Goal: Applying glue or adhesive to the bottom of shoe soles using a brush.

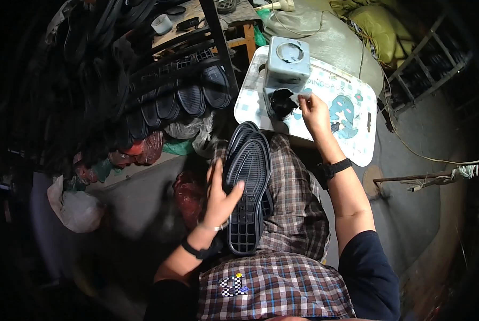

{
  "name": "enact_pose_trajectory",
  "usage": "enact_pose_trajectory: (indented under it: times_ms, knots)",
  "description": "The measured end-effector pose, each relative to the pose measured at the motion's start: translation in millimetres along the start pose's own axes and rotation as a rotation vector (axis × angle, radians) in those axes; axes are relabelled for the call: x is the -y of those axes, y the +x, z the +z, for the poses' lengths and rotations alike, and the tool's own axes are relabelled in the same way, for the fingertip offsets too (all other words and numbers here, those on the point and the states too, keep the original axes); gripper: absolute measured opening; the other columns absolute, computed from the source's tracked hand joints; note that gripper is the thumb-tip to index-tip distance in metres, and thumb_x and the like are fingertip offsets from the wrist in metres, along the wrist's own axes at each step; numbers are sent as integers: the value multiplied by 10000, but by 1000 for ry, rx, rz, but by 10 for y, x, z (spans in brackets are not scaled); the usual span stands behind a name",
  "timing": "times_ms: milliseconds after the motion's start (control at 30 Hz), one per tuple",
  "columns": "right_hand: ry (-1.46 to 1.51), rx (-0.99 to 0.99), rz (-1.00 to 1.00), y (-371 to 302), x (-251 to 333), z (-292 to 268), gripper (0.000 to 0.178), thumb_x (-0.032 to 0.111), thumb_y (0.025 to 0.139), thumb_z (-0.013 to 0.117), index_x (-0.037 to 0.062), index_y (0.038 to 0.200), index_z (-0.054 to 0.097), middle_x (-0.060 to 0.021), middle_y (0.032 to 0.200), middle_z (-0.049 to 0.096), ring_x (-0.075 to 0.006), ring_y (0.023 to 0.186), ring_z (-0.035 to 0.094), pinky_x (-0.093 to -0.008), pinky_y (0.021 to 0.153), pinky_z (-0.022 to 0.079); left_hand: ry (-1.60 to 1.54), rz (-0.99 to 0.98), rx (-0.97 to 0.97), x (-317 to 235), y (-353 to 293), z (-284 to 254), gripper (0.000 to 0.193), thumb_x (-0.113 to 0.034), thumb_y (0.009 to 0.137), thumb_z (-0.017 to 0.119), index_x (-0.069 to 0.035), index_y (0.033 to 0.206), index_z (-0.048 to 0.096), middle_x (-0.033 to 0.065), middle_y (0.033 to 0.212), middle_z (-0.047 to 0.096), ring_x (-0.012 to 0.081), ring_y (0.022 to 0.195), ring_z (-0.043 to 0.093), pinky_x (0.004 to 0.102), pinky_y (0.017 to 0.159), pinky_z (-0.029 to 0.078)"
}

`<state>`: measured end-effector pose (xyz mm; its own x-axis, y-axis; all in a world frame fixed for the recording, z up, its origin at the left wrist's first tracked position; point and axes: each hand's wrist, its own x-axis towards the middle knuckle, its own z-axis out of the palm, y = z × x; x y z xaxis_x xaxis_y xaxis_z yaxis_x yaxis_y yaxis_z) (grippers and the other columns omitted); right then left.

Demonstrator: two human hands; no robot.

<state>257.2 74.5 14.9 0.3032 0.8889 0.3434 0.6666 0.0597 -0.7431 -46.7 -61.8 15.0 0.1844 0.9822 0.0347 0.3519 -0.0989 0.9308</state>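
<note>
A small stack of black shoe soles (248,160) rests on my lap, ridged tread upward, with an open grid at the near end. Beside its left edge is my left hand (220,195), fingers stretched and the thumb apart, the thumb tip over the top sole. My right hand (315,113) is closed in a pinch at the right side of a dark opening (282,103) with a ragged black edge. What its fingertips hold is too small to make out. Just beyond stands a pale, boxy container (288,63) with a round ring on top.
Under the container lies a white board (361,147) with cartoon prints. More black soles (190,99) line a rack (218,32) at the far left. Plastic bags (78,208) lie on the left floor. Large sacks (325,40) stand behind; a stick (410,177) juts in from the right.
</note>
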Motion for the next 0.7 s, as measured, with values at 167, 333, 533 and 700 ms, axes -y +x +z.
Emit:
enact_pose_trajectory:
  times_ms: [167,333,533,700]
  knots:
    - [-75,55,-214,-72,-134,236,126,168,893,623,52,939,612,-175,853,640,-376,803,623,-443,694,493,23,-145,59,-49,-717,-35,690,-111,863,690,58,1414,312,134,1229,541,210,1126,524,343,1010,396]
    - [-64,170,-154,-72,-223,298,78,148,886,621,76,912,636,-162,832,656,-367,780,632,-413,690,504,-412,-370,58,-87,-662,-30,615,-77,880,665,53,1390,347,75,1171,567,145,1041,555,283,945,431]
    - [-112,187,-46,-53,-220,328,178,223,894,625,48,920,642,-188,768,655,-357,715,650,-394,638,507,-857,-463,178,-241,-421,-185,454,-28,869,588,14,1310,490,54,1135,628,110,985,595,268,907,465]
    - [183,119,41,-100,-452,415,244,242,920,605,9,970,658,-128,759,693,-189,661,668,-317,623,509,-1249,-797,204,-64,-410,-283,524,-218,833,513,44,1285,495,195,1196,616,329,1076,617,446,985,476]
